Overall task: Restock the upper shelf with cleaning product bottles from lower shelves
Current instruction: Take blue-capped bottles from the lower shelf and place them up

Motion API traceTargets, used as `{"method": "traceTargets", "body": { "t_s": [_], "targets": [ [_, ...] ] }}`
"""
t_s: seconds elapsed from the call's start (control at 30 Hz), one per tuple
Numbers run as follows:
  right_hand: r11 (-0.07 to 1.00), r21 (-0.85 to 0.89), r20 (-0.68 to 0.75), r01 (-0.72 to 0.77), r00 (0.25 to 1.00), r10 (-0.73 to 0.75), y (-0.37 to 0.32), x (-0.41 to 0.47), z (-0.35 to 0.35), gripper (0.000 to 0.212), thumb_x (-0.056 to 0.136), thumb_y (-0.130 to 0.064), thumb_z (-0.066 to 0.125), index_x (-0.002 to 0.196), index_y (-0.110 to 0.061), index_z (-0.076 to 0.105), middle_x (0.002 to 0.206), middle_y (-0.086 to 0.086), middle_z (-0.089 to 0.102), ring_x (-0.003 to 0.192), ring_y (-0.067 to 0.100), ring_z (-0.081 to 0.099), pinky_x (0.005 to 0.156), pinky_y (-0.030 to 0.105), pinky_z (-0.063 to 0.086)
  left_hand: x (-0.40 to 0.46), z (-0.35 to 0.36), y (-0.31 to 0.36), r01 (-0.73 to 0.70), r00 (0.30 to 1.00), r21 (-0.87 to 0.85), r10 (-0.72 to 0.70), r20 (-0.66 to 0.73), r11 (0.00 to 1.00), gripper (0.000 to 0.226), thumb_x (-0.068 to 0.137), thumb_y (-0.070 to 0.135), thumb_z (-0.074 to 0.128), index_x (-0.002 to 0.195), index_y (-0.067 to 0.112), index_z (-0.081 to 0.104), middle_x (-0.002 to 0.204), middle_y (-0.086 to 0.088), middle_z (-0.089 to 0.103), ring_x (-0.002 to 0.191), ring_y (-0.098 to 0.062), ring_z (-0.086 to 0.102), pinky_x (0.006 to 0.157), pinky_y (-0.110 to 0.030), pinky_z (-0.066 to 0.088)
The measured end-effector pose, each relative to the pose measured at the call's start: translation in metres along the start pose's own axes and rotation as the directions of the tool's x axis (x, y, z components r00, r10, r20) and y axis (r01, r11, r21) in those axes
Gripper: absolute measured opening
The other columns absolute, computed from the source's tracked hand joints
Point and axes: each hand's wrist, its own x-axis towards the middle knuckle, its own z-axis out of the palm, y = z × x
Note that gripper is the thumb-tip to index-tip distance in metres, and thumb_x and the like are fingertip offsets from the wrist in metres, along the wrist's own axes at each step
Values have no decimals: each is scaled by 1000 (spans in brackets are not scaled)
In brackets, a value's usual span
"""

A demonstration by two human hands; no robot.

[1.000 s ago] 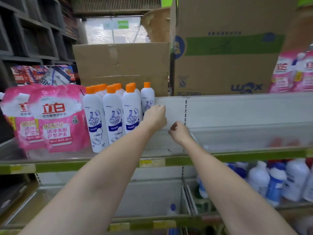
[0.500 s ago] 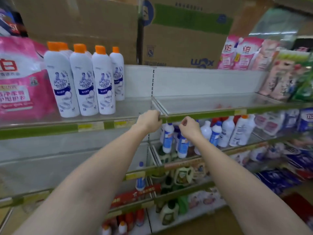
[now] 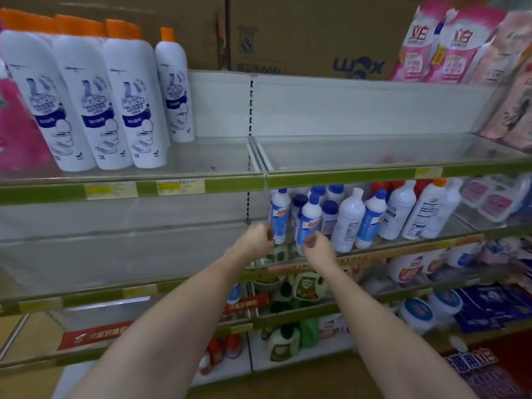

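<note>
Two cardboard boxes (image 3: pixel 311 33) are seen behind the top of the shelving, with pink refill pouches (image 3: pixel 440 44) leaning at their right. The upper shelf (image 3: pixel 359 175) is edged with a green rail; its left bay is filled by white bottles with orange caps (image 3: pixel 86 99) standing upright in rows, while only bare shelf floor is shown in its right bay. On the lower shelf (image 3: pixel 417 244), directly beneath that right bay, a cluster of white cleaning product bottles (image 3: pixel 374 214) with blue, white and orange caps is held, most of them upright and touching. Further shelves below carry green jugs (image 3: pixel 308 286), round tubs (image 3: pixel 417 315) and small red-capped bottles (image 3: pixel 227 347). Both forearms are stretched toward the left end of the lower shelf. The left hand (image 3: pixel 254 240) is blurred beside a blue-labelled bottle (image 3: pixel 279 216), its fingers curled, and it cannot be told whether the bottle is touched. The right hand (image 3: pixel 319 249) is placed at the base of a second blue-labelled bottle (image 3: pixel 309 223), with fingers curled against it.
</note>
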Motion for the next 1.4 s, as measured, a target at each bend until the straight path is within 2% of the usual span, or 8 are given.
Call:
{"method": "traceTargets", "body": {
  "t_s": [0.17,0.3,0.47,0.67,0.87,1.0,1.17,1.4],
  "targets": [
    [996,80,-20,-33,999,35,33,44,-4,25,91,-14,69,111,-15,54,116,4,58,102,21,60,83,33,49,43,35,20,117,992,-95,-120,-29,989,7,92,15,58,96,18,62,96,-3,66,90,-20,63,79,-34,51],
    [992,116,-28,-44,998,48,49,76,-6,33,90,-20,72,115,-17,51,122,6,58,105,23,61,91,42,54,66,57,32,153,985,-85,-159,-63,984,4,92,14,59,93,18,60,96,-3,64,90,-21,61,76,-30,45],
    [993,111,149,-40,989,24,58,105,-8,59,86,-23,78,135,-14,48,140,8,55,125,28,56,103,43,48,82,76,38,191,976,-109,-200,-86,976,19,92,13,59,111,10,61,102,-5,62,95,-24,60,80,-30,46],
    [996,76,256,-36,967,16,62,126,1,79,77,-27,84,142,-14,41,142,10,53,129,31,53,107,45,46,90,85,42,247,964,-125,-257,-73,961,25,95,16,59,119,11,56,105,-5,60,93,-21,58,80,-32,47],
    [998,45,281,-54,959,39,56,132,4,71,83,-25,81,139,-10,41,140,11,57,128,32,56,101,40,46,89,80,33,320,936,-220,-344,-79,922,31,93,18,64,121,12,54,109,-9,63,89,-20,58,76,-32,48],
    [998,26,270,-49,962,40,52,125,6,68,82,-27,81,136,-15,42,137,10,59,125,31,58,99,41,48,87,73,29,309,935,-320,-348,-70,896,42,89,25,73,123,13,52,105,-3,62,87,-15,59,72,-27,46],
    [999,48,255,-23,967,10,46,111,13,47,81,-25,81,113,-22,46,125,6,63,116,27,60,93,39,49,82,65,32,242,951,-442,-301,-67,864,68,74,34,87,129,16,51,117,-2,62,104,-19,61,86,-31,51],
    [996,-3,226,91,970,-88,22,80,40,48,76,-24,84,112,-26,52,115,0,67,109,25,63,92,42,53,63,46,18,220,960,-536,-278,-30,815,66,74,13,87,130,17,53,122,-2,61,111,-21,58,89,-33,50]
  ]
}}
